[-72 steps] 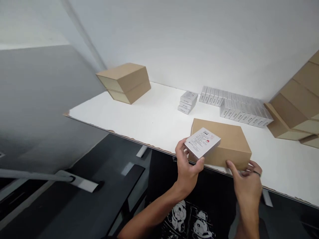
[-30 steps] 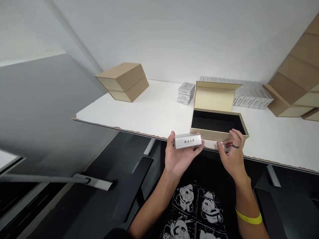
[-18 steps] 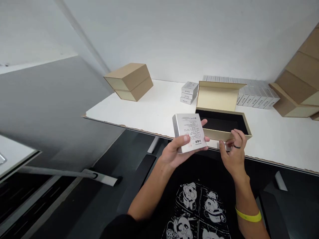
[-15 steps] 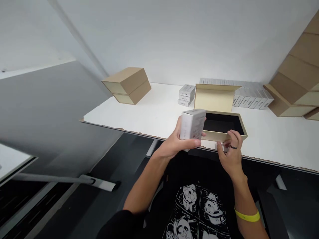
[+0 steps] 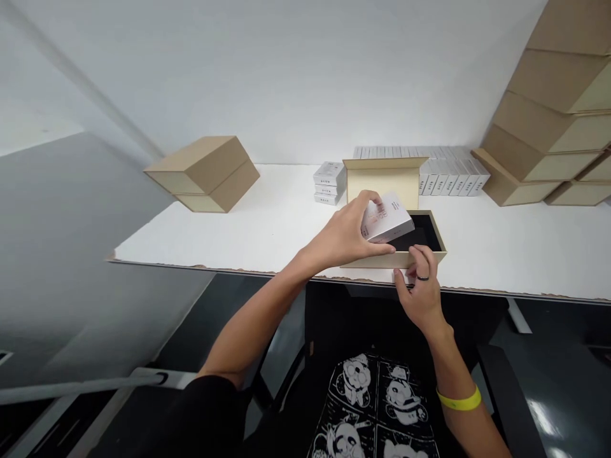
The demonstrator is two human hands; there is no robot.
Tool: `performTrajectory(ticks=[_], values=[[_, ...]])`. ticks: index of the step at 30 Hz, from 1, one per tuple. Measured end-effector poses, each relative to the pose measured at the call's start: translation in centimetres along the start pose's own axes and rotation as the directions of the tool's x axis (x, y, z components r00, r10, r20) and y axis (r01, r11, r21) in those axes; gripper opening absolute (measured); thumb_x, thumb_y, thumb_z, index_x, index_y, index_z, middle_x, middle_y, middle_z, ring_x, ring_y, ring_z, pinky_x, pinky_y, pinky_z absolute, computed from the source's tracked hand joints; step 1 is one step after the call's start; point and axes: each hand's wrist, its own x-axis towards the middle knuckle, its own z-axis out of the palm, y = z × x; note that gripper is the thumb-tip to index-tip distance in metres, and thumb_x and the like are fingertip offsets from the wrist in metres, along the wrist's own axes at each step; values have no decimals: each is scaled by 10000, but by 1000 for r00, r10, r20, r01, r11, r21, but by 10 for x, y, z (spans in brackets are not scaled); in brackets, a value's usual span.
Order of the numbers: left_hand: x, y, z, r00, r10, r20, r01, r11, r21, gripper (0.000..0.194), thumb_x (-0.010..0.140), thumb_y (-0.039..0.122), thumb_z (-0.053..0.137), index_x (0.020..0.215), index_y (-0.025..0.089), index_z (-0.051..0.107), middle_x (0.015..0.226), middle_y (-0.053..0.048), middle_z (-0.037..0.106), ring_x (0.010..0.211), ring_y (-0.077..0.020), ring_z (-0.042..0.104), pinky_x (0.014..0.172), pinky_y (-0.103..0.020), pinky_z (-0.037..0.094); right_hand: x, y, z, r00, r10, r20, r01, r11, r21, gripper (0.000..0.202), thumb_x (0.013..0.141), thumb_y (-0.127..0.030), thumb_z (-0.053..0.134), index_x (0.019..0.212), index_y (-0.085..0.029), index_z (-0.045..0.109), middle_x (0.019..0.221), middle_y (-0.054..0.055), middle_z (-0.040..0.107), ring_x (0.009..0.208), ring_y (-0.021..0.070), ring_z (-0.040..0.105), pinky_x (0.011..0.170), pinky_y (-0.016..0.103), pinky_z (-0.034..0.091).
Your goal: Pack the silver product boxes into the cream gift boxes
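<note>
My left hand (image 5: 341,238) is closed around a small white carton (image 5: 392,219) with printing on its faces. It holds the carton tilted, over the left part of an open beige gift box (image 5: 365,261) and partly inside its opening. Black lining shows inside this box, and its lid (image 5: 382,181) stands raised at the back. At the box's front wall, my right hand (image 5: 424,296) has bent fingers on the rim, the thumb lower down near the table edge. A dark ring and a yellow wristband are on that side.
Three white cartons (image 5: 329,182) are stacked left of the raised lid. Rows of similar cartons (image 5: 451,178) stand behind it against the wall. Brown boxes (image 5: 210,175) sit at the left; taller stacks of brown boxes (image 5: 544,137) rise at the right. The white table's front edge (image 5: 267,270) is worn.
My left hand has moved the white carton from in front of the gift box to over its opening, tipping it from upright. My right hand stays at the front wall. The view has shifted.
</note>
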Motion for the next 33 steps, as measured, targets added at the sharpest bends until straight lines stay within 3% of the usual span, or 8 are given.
performTrajectory(ticks=[6, 9, 13, 17, 22, 29, 31, 33], values=[[1, -2, 7, 993, -120, 1, 118, 978, -169, 831, 581, 395, 1010, 1256, 227, 555, 915, -48, 624, 753, -237, 587, 696, -377, 488, 1, -3, -2, 1000, -15, -12, 15, 1000, 12, 478, 1084, -284, 570, 1537, -243, 425, 1485, 194, 523, 1235, 270, 669, 825, 401, 653], [9, -1, 6, 985, -141, 98, 149, 986, -74, 915, 613, 469, 970, 1341, 199, 487, 906, -52, 607, 781, -264, 597, 731, -411, 494, 1, -3, -1, 1000, -5, -19, 5, 1000, 14, 471, 1079, -286, 580, 1526, -236, 441, 1490, 195, 523, 1205, 264, 675, 828, 410, 655], [26, 2, 3, 955, -120, 270, 100, 991, 86, 816, 727, 434, 822, 1375, 225, 373, 996, -61, 632, 817, -252, 619, 715, -387, 508, -1, -1, 3, 999, 12, -42, -11, 999, 38, 454, 1072, -301, 581, 1506, -234, 465, 1492, 193, 531, 1028, 223, 683, 814, 422, 647], [38, 1, 5, 944, -123, 306, 76, 984, 161, 779, 737, 470, 786, 1355, 218, 383, 1158, -127, 663, 961, -302, 667, 795, -434, 569, -1, -4, 2, 997, 50, -56, -44, 994, 95, 467, 1062, -320, 598, 1503, -246, 462, 1494, 189, 536, 787, 152, 603, 771, 416, 633], [44, -6, 9, 956, 70, 283, -137, 965, 224, 800, 720, 383, 769, 1415, 161, 441, 1475, -223, 569, 1340, -383, 560, 1129, -545, 502, 9, -24, -16, 981, 173, -91, -144, 954, 262, 439, 1111, -345, 529, 1533, -282, 421, 1445, 139, 587, 827, 136, 668, 702, 314, 626], [43, -6, 18, 936, 181, 302, -279, 906, 318, 808, 739, 213, 775, 1487, 190, 470, 1519, -212, 513, 1437, -412, 454, 1165, -618, 485, 25, -50, -33, 920, 377, -106, -263, 795, 546, 324, 1066, -412, 627, 1342, -296, 505, 1489, 107, 565, 758, 105, 653, 531, 235, 581], [44, -6, 21, 928, 264, 263, -350, 861, 370, 830, 743, 170, 802, 1507, 222, 480, 1620, -230, 418, 1529, -452, 368, 1195, -668, 447, 27, -50, -32, 901, 415, -124, -280, 777, 564, 366, 1045, -457, 650, 1335, -301, 490, 1513, 114, 531, 783, 108, 665, 532, 237, 589], [46, -5, 22, 876, 408, 257, -481, 765, 428, 768, 813, 117, 763, 1510, 307, 504, 1698, -179, 371, 1592, -449, 319, 1231, -712, 388, 30, -47, -33, 881, 460, -111, -306, 732, 609, 443, 1044, -575, 616, 1364, -314, 456, 1513, 120, 514, 832, 135, 692, 533, 256, 604]])
